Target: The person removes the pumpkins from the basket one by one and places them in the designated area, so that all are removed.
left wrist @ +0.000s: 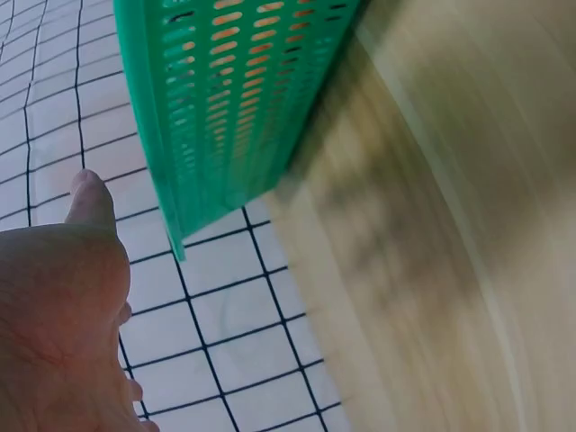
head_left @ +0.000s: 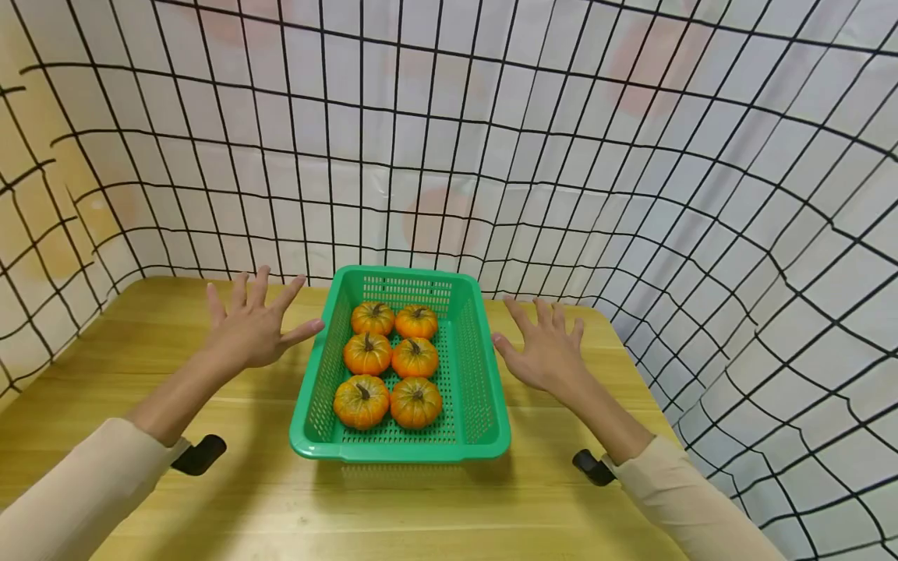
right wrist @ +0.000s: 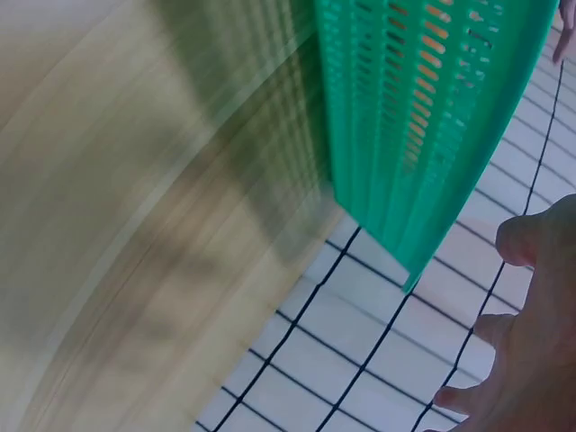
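A green plastic basket (head_left: 403,450) with slotted sides stands on the wooden table. Several small orange pumpkins (head_left: 415,358) sit inside it in two columns, toward its left side. My left hand (head_left: 251,327) is spread flat over the table, its thumb tip right by the basket's left rim. On the other side, my right hand (head_left: 543,351) has its fingers spread, with the thumb close to the right rim. Neither hand holds anything. Both wrist views show the basket's outer wall (left wrist: 225,108), the pumpkins showing orange through the slots.
Black grid netting (head_left: 449,140) over a pale sheet rises behind the table (head_left: 435,514) and along both sides. A black wrist device (head_left: 199,455) hangs below the left cuff, and another black device (head_left: 593,467) below the right cuff.
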The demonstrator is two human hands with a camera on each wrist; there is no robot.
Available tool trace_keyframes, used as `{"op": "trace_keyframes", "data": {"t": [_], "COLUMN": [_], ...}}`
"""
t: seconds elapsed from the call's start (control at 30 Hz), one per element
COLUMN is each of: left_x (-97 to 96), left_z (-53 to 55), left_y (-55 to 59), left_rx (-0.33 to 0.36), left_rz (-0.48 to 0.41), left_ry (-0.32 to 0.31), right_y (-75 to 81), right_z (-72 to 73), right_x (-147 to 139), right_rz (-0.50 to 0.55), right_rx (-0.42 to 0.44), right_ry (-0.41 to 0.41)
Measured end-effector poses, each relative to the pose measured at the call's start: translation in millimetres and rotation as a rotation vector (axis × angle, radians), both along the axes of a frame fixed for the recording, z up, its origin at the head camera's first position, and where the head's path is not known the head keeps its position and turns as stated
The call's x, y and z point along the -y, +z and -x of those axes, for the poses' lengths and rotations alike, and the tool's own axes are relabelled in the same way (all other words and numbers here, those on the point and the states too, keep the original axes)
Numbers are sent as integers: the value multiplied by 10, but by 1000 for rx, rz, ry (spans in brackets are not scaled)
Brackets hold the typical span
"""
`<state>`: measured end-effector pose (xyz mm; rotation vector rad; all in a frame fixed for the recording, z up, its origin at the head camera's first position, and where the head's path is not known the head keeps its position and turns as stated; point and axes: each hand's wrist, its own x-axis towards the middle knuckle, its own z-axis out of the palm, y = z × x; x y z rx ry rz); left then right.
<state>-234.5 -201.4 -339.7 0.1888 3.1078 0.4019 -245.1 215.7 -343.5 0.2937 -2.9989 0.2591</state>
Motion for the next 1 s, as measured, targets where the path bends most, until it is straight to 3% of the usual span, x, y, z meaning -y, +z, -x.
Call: {"op": "trace_keyframes", "data": {"t": [0.33,1.0], "left_x": [-77,-87], "left_z": [8,20], "left_y": [20,-20], "left_rx": [14,23], "left_rz": [-34,-263], "left_ry": [-26,-119], "right_y": [42,81], "right_z": [-47,-150], "right_x": [234,623], "right_rz": [14,168], "right_rx": [-18,70], "right_ry": [62,202]}}
